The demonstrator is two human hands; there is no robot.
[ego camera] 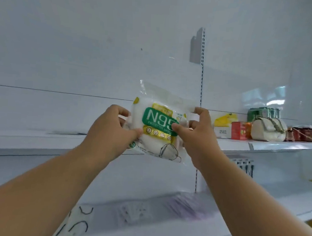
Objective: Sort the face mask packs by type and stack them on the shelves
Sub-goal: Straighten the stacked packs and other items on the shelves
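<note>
Two hands on one N95 mask pack (158, 125) — held at upper shelf (40, 138) height.
Left hand (110, 131) fingers clamped on its left edge, right hand (196, 133) pinching the right.

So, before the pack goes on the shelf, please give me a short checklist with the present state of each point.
1. Both hands hold the N95 pack: left hand and right hand grip its sides. Ok.
2. Label readable, type known: N95. Ok.
3. Free space on the upper shelf behind the pack: ok.
4. Same type already there: cannot tell.
5. Packs on the lower shelf: blurred, type cannot tell.
6. Handbag and boxes stand apart to the right: ok.
</note>
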